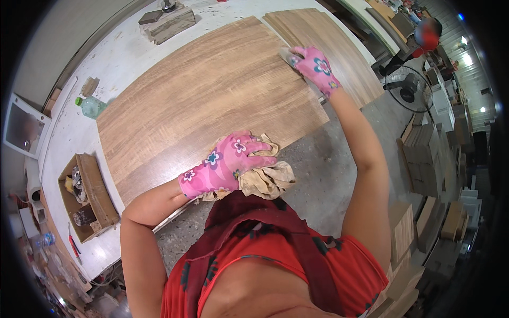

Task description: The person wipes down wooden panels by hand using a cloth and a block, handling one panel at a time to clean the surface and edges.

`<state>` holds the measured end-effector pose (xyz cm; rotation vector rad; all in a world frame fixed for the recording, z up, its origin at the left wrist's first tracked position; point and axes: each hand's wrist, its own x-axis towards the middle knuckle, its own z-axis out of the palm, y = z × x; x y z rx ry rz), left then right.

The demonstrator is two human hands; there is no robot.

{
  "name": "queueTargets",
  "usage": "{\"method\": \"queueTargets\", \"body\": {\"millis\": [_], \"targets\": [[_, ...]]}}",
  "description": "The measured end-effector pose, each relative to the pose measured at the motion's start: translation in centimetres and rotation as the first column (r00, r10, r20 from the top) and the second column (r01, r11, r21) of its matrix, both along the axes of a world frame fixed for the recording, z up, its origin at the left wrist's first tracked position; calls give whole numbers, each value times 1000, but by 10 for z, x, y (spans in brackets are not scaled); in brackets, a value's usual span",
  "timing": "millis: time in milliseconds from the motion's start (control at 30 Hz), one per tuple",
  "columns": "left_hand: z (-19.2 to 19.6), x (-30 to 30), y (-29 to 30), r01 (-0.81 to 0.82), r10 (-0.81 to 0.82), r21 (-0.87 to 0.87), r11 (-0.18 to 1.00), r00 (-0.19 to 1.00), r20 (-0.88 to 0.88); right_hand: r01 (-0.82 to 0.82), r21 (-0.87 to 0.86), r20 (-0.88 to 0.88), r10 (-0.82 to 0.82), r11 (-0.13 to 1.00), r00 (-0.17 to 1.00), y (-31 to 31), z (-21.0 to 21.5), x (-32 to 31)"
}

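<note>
A large wood-grain panel (212,79) lies on the white workbench in front of me. My left hand (230,159), in a pink flowered glove, is closed round a crumpled beige cloth (268,180) at the panel's near edge. Part of the cloth hangs over that edge. My right hand (316,69), gloved alike, reaches to the panel's right edge with its fingers bent together. A small pale grey thing shows at its fingertips; its kind cannot be made out. Beyond that hand lies a stack of similar wood-grain boards (339,53).
On the workbench (119,58) stand a green-capped bottle (91,107), a cardboard box (108,204) of odds and ends, a red-handled tool (73,245) and a wooden block (172,25). A black fan (408,89) and stacked boards (422,151) stand at right; a person (424,40) is farther off.
</note>
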<state>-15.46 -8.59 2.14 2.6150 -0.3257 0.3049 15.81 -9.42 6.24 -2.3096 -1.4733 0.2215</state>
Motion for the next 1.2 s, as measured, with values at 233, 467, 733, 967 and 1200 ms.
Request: {"method": "queueTargets", "body": {"millis": [233,467,733,967,1200], "targets": [[-5,1,2,12,-12,-9,1000,999,-38,22,10,136,-23,1000,990,-118,-5,-22],[0,-1,0,-1,2,16,1000,999,-53,125,-195,-59,-139,973,988,-228,-6,-31],[-4,1,17,-96,121,-776,623,992,-26,108,414,-103,-71,904,992,-200,-42,-10],[-23,-37,120,-545,903,-809,219,427,-43,171,499,217,-314,849,924,-196,-83,-73],[-6,-40,91,-881,825,210,424,471,311,-172,585,209,57,793,976,-193,-101,-181]]}}
